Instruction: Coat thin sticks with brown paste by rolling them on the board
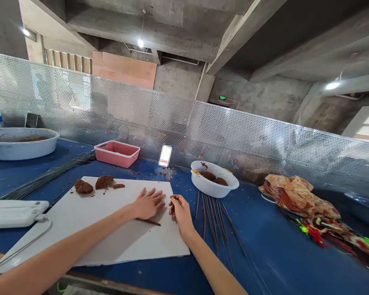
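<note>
**Far left:** a pale blue plastic basin [21,150] with brown paste smeared inside, well left of the left hand, and a bundle of thin dark rods [46,176] lying nearer that hand, on the blue table [264,250].

**Ahead of the left hand:** two brown clay lumps [94,184] and a small brown strip [118,185] sit on a white board [110,241], and there's a pink plastic tray [117,154] beyond them.

**Left hand [148,204]:** fingers spread, palm down, pressing on a thin brown rod [149,222] that pokes out from under it.

**Right hand [181,212]:** just beside the left one, curled in, with thumb and fingers pinching a small brown bit [172,206]. It's partly hidden, so I can't tell exactly what it is.

**Right of the right hand:** loose thin brown rods [212,217] lie on the table, and beyond them a white bowl [224,189] holds brown lumps.

**Far right:** a crumpled orange patterned cloth [298,196].

**Progress:** from the look of it, some clay is on the board and in the bowl, with plenty of rods lying loose.
</note>
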`<state>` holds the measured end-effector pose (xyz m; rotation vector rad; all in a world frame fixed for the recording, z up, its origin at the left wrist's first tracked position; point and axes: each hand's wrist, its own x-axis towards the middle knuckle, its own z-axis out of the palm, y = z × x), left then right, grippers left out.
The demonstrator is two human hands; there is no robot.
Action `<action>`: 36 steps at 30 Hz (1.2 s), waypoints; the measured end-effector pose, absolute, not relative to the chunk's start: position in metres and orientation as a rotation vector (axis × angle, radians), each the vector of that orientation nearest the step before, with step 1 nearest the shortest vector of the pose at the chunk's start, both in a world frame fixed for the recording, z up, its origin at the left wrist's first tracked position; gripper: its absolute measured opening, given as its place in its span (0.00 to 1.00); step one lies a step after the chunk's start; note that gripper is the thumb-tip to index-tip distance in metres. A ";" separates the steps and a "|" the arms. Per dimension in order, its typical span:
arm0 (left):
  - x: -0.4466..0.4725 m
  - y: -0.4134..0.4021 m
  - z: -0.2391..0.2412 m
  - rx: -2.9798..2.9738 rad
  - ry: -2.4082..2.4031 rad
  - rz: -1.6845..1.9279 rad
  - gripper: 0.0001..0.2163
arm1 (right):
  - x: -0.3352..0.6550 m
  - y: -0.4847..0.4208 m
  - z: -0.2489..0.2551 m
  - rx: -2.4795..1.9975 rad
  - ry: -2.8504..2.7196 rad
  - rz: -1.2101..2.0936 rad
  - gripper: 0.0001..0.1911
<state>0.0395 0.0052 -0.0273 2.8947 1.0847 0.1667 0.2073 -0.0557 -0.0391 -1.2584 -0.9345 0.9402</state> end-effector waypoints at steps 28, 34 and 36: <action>0.018 0.000 -0.038 2.959 1.131 0.168 0.24 | 0.207 -0.058 -0.038 -1.363 -1.257 0.796 0.17; 0.018 0.022 -0.027 2.907 1.182 0.117 0.24 | 0.209 -0.059 -0.038 -1.363 -1.240 0.783 0.17; 0.006 0.007 -0.036 2.980 1.151 0.176 0.25 | 0.208 -0.059 -0.039 -1.366 -1.252 0.770 0.17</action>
